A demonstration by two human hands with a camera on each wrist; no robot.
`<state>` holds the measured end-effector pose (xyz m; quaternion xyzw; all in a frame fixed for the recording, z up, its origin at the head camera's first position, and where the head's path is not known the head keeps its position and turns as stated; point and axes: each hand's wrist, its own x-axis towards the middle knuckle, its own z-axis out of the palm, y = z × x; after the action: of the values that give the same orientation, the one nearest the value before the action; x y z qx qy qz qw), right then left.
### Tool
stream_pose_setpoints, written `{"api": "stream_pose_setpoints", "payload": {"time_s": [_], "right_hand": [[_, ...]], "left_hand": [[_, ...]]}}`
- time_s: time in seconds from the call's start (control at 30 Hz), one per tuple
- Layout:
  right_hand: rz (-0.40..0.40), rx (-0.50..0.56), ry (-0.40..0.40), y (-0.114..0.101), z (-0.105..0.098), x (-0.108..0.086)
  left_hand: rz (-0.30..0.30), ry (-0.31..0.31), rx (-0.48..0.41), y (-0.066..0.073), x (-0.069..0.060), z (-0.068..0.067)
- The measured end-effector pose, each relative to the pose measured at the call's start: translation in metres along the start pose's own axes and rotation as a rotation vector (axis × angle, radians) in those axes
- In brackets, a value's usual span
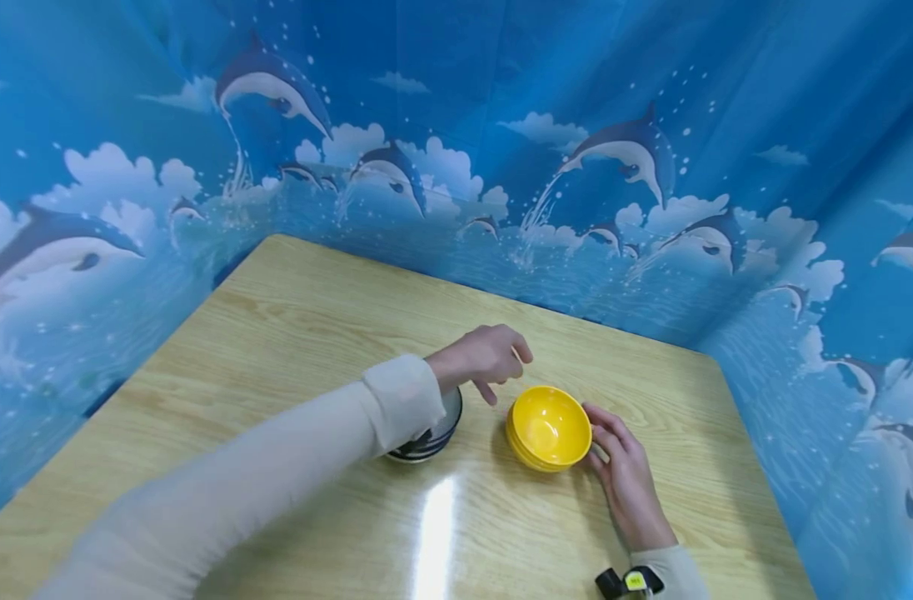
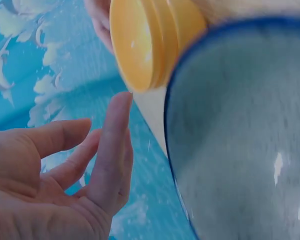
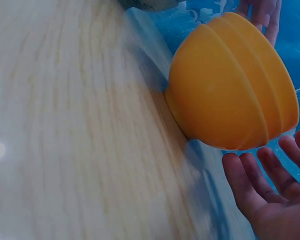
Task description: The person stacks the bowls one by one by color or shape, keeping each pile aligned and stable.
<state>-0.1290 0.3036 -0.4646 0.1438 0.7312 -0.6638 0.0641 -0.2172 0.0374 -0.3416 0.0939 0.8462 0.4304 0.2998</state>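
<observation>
Nested yellow bowls [image 1: 550, 427] stand upright on the table, and the right wrist view shows their stacked rims from the side [image 3: 217, 87]. My right hand [image 1: 625, 467] is at their right side, fingertips at or very near the outer wall, fingers loosely bent and not wrapped round it. Above and left of the yellow bowls hovers my left hand [image 1: 490, 358], holding nothing, its fingers loosely bent. Beneath the left wrist sits a stack of grey bowls with dark rims [image 1: 447, 421], partly hidden by the sleeve. The top grey bowl [image 2: 245, 130] looms large in the left wrist view.
The wood-grain table [image 1: 291, 308] carries both stacks near its middle. A blue curtain with dolphins [image 1: 456, 192] hangs along its far and side edges. On the right wrist is a small black device [image 1: 627, 582]. Light glares off the tabletop in front of the bowls.
</observation>
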Motion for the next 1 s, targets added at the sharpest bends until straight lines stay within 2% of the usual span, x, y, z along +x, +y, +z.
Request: {"api": "stream_pose_setpoints", "payload": {"time_s": [0.27,0.53,0.83,1.0], "right_hand": [[-0.002,-0.082,-0.001,-0.008,-0.003,0.005],[-0.066,-0.209,-0.023,-0.017,-0.006,0.011],[-0.185,-0.306,-0.027,-0.035,-0.012,0.025],[-0.229,-0.352,-0.026,-0.046,-0.018,0.033]], "left_hand": [[-0.014,0.071,0.086,-0.015,-0.004,-0.033],[-0.018,0.146,0.206,-0.036,-0.002,-0.059],[-0.022,0.332,0.316,-0.067,-0.007,-0.088],[-0.009,0.454,0.391,-0.083,-0.003,-0.097]]}}
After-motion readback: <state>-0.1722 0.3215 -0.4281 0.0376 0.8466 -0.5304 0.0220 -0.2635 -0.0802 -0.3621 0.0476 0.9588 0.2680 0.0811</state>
